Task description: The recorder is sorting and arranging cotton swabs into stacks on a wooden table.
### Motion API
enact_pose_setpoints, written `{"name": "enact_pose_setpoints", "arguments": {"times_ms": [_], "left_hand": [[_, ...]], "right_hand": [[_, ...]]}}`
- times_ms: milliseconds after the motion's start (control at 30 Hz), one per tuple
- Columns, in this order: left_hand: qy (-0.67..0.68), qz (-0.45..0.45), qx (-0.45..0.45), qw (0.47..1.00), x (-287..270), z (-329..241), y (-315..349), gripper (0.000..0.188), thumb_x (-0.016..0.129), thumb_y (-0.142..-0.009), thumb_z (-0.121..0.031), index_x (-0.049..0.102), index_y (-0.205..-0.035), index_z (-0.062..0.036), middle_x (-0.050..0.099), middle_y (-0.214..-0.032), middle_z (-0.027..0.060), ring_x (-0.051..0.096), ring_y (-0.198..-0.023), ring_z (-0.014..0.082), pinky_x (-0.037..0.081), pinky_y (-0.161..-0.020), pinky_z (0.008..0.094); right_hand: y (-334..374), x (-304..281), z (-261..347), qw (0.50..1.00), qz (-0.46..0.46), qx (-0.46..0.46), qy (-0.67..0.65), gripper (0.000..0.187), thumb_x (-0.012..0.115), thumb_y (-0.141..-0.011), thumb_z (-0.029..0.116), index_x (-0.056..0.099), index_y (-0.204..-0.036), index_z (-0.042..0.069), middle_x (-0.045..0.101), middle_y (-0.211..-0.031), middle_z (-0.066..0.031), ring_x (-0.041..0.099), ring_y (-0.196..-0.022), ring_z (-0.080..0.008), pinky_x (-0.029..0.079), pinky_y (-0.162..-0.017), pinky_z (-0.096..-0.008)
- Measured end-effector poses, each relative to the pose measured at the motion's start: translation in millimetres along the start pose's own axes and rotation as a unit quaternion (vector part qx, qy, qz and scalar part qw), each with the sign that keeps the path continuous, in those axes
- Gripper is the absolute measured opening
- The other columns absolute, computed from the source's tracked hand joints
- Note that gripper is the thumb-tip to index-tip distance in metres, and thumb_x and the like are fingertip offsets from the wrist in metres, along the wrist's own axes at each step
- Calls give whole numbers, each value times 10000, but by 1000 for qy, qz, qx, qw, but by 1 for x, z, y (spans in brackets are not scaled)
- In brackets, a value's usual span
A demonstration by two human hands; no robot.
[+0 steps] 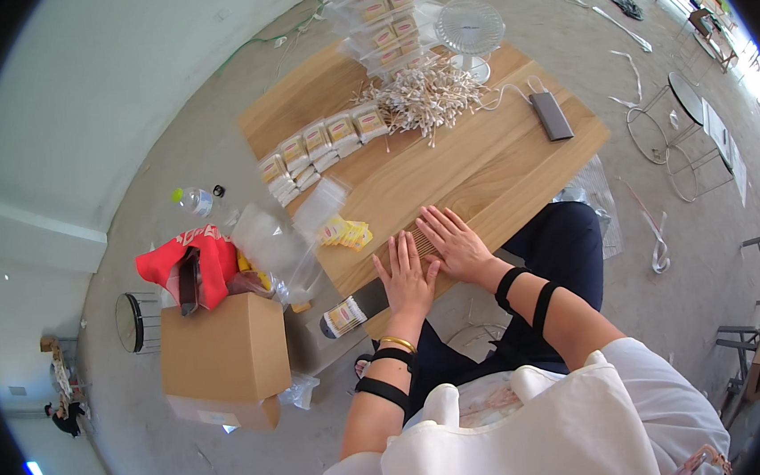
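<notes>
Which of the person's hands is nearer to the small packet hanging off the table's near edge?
Left. The left hand lies flat on the table just right of the packet; the right hand lies further right, beyond the left one.

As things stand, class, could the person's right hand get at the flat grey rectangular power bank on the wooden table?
Probably yes: the right hand lies flat at the near edge, and bare wooden table lies between it and the grey power bank.

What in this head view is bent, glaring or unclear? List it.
Head view: fisheye bends the wooden table edges; a black rim rings the frame; daylight washes out the top right corner; both hands, left hand and right hand, look sharp, flat on the table.
</notes>
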State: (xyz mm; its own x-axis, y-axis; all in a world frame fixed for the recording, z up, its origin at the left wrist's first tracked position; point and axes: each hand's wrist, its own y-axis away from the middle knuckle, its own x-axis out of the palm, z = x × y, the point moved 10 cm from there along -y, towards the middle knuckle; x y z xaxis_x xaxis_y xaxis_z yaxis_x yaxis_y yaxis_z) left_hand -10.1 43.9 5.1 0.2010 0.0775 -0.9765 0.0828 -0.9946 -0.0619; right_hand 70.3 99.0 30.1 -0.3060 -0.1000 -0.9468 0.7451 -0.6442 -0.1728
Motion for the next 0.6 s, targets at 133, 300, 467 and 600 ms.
{"name": "enact_pose_setpoints", "arguments": {"times_ms": [133, 300, 467, 600], "left_hand": [[4, 3, -11, 1000, -3, 3, 1, 815, 244, -1018, -622, 177, -1587, -43, 226, -1631, 116, 154, -1531, 308, 50, -1203, 628], [169, -3, 9, 986, -32, 18, 6, 686, 352, -1052, -485, 244, -1566, -44, 313, -1573, 182, 269, -1479, 352, 171, -1195, 579], [237, -193, -76, 949, -94, 111, 58, 441, 499, -1025, -298, 520, -1356, -7, 497, -1419, 213, 463, -1314, 381, 344, -1103, 495], [208, -254, -239, 914, -60, 218, 128, 445, 508, -1024, -343, 556, -1273, 22, 544, -1341, 226, 511, -1254, 355, 379, -1061, 494]], "right_hand": [[-1, 2, 5, 1000, 6, -2, 10, 712, 472, -970, 419, 313, -1543, 28, 275, -1624, -155, 191, -1528, -282, 122, -1256, -443], [-1, 5, 5, 1000, 14, 10, -9, 731, 495, -959, 404, 278, -1560, 48, 244, -1637, -139, 175, -1533, -272, 116, -1257, -450], [5, 17, 26, 999, 36, 7, 8, 745, 500, -959, 411, 260, -1565, 50, 223, -1645, -134, 159, -1538, -258, 94, -1260, -446], [-6, 33, 98, 998, 57, -36, -10, 747, 483, -970, 435, 251, -1570, 56, 214, -1650, -123, 149, -1540, -247, 76, -1262, -442]]}}
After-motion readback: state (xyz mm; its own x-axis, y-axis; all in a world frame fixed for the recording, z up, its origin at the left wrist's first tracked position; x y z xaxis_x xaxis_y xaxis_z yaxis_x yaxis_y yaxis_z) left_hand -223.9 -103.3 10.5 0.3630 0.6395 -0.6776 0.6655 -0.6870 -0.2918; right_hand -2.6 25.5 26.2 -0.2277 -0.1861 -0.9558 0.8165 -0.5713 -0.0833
